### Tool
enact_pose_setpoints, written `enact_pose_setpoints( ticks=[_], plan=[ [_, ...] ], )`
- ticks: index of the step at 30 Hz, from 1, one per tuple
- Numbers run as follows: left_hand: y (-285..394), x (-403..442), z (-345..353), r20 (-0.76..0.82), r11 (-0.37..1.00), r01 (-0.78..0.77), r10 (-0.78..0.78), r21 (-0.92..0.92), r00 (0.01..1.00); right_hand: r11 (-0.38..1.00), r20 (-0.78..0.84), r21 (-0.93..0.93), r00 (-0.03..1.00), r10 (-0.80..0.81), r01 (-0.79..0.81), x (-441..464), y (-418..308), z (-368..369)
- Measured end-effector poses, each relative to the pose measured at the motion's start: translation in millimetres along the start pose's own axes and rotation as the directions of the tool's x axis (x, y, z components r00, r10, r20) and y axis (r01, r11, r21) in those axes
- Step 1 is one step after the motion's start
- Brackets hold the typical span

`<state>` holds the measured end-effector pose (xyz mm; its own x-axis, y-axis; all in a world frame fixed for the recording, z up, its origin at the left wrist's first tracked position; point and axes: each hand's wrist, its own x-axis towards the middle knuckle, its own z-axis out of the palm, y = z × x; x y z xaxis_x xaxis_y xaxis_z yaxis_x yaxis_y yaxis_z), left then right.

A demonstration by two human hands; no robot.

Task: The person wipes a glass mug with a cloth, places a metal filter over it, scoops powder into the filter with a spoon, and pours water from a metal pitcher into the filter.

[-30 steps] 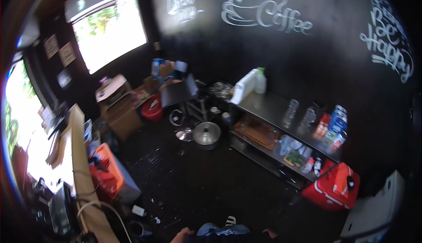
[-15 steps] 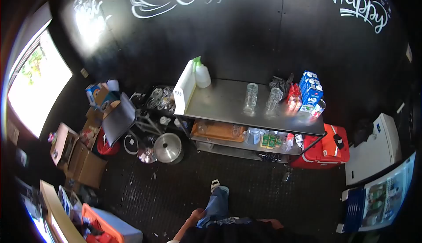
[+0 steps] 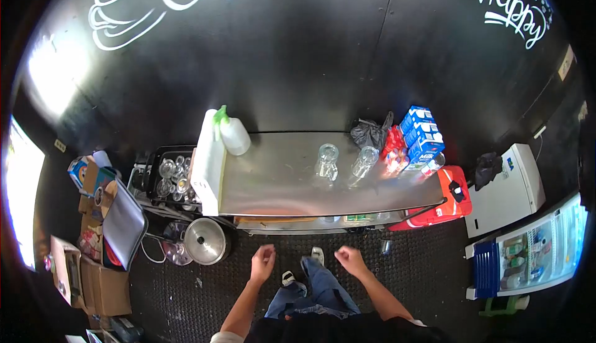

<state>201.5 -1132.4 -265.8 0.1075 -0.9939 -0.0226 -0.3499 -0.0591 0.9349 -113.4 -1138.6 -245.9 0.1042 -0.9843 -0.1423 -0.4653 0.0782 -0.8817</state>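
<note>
My left hand [image 3: 263,263] hangs in the air in front of the steel table [image 3: 279,188], its fingers loosely curled with nothing seen in them. Level with it on the other side, my right hand [image 3: 351,260] is also curled and seems to hold nothing. Neither hand touches the table. On the tabletop, two clear glasses stand apart: one glass [image 3: 326,160] near the middle and another glass [image 3: 364,162] to its right. A spray bottle [image 3: 234,136] with a green top stands at the left beside a white panel [image 3: 208,163].
Milk cartons [image 3: 423,138], a black plastic bag [image 3: 371,135] and red packets [image 3: 393,144] crowd the table's right end. A red cooler [image 3: 456,200] stands beyond it, near a glass-door fridge [image 3: 537,250]. To the left are a lidded pot [image 3: 205,242], a glassware tray [image 3: 162,157] and cardboard boxes [image 3: 108,287].
I have come closer to the table, and the view has turned right and down. Both forearms are now raised in front of me; before, the left hand was low by my leg.
</note>
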Motion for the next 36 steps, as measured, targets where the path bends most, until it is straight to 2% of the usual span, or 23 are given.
enact_pose_setpoints(
  ticks=[1, 3, 4, 5, 7, 8, 9, 10, 12, 13, 15, 16, 18, 22, 26, 28, 30, 32, 33, 34, 35, 36],
  plan=[
    [13.0, 29.2, 13.7, 0.042, 0.997, -0.083, 0.083, -0.003, 0.996, 0.986, -0.097, 0.102, 0.988, -0.12, 0.13, 21.5, -21.8, -6.4],
    [71.5, 82.1, 38.6, 0.095, 0.984, -0.177, 0.174, 0.016, 0.98, 0.963, -0.107, -0.001, 0.958, -0.267, 0.268, 69.2, -41.0, -23.7],
    [80.1, 106.1, 50.8, 0.119, 0.958, -0.258, 0.244, 0.126, 0.963, 0.979, -0.116, 0.034, 0.973, -0.197, 0.203, 89.7, -59.0, -32.5],
    [94.0, 126.7, 65.8, 0.134, 0.984, -0.173, 0.165, 0.05, 0.977, 0.945, -0.177, -0.124, 0.93, -0.321, 0.303, 114.8, -65.9, -40.7],
    [99.0, 169.7, 97.4, 0.077, 0.974, -0.219, 0.223, -0.054, 0.972, 0.919, -0.275, -0.174, 0.878, -0.391, 0.355, 158.6, -92.4, -57.1],
    [105.6, 186.1, 109.1, 0.091, 0.976, -0.214, 0.217, -0.044, 0.972, 0.885, -0.283, -0.264, 0.847, -0.45, 0.382, 181.0, -101.5, -63.8],
    [112.2, 200.7, 120.3, 0.09, 0.976, -0.165, 0.179, -0.145, 0.98, 0.843, -0.28, -0.357, 0.815, -0.508, 0.403, 201.2, -107.6, -68.2],
    [116.0, 211.7, 128.1, 0.09, 0.963, -0.112, 0.138, -0.246, 0.986, 0.85, -0.283, -0.351, 0.821, -0.496, 0.393, 218.5, -111.4, -68.2],
    [120.7, 228.6, 136.6, 0.103, 0.96, -0.111, 0.141, -0.257, 0.985, 0.835, -0.23, -0.467, 0.871, -0.434, 0.292, 247.0, -118.0, -62.7],
    [122.2, 234.8, 138.6, 0.105, 0.955, -0.121, 0.154, -0.27, 0.982, 0.84, -0.231, -0.462, 0.875, -0.424, 0.285, 257.6, -118.7, -58.4],
    [122.4, 241.5, 136.0, 0.134, 0.969, -0.064, 0.099, -0.24, 0.986, 0.848, -0.109, -0.497, 0.956, -0.271, 0.184, 274.2, -118.3, -51.4],
    [121.7, 244.5, 134.9, 0.154, 0.977, -0.016, 0.05, -0.214, 0.987, 0.851, -0.109, -0.495, 0.959, -0.26, 0.174, 280.5, -116.3, -49.5],
    [115.6, 247.4, 133.9, 0.131, 0.969, -0.007, 0.04, -0.246, 0.991, 0.876, -0.05, -0.474, 0.99, -0.134, 0.095, 289.6, -112.0, -45.7],
    [99.9, 247.4, 125.6, 0.084, 0.947, -0.034, 0.064, -0.318, 0.994, 0.886, -0.071, -0.445, 0.981, -0.178, 0.129, 286.3, -104.7, -45.8],
    [101.0, 246.0, 120.0, 0.085, 0.927, -0.022, 0.058, -0.376, 0.995, 0.945, -0.173, -0.272, 0.957, -0.234, 0.182, 281.4, -104.1, -53.7],
    [100.8, 245.9, 116.1, 0.117, 0.912, 0.064, -0.017, -0.405, 0.993, 0.959, -0.225, -0.209, 0.945, -0.239, 0.193, 278.8, -99.8, -58.9],
    [101.3, 247.0, 112.6, 0.12, 0.91, 0.065, -0.017, -0.409, 0.993, 0.977, -0.383, -0.001, 0.902, -0.199, 0.215, 277.8, -91.2, -62.4],
    [103.0, 248.8, 106.0, 0.115, 0.909, 0.062, -0.015, -0.412, 0.993, 0.942, -0.392, 0.288, 0.919, -0.046, 0.171, 270.4, -85.0, -55.9],
    [103.5, 249.1, 101.9, 0.115, 0.903, 0.052, -0.003, -0.427, 0.993, 0.837, -0.386, 0.529, 0.918, 0.093, 0.138, 259.9, -101.9, -60.8],
    [102.8, 248.5, 98.2, 0.115, 0.896, 0.045, 0.007, -0.442, 0.993, 0.672, -0.343, 0.733, 0.912, 0.227, 0.108, 252.6, -111.9, -62.6],
    [101.8, 247.5, 94.6, 0.12, 0.894, 0.047, 0.007, -0.445, 0.993, 0.76, -0.424, 0.633, 0.888, 0.18, 0.149, 249.8, -109.7, -61.0],
    [100.0, 246.4, 91.0, 0.138, 0.88, 0.086, -0.024, -0.466, 0.99, 0.762, -0.428, 0.63, 0.885, 0.182, 0.148, 247.0, -110.9, -60.5]
  ],
)
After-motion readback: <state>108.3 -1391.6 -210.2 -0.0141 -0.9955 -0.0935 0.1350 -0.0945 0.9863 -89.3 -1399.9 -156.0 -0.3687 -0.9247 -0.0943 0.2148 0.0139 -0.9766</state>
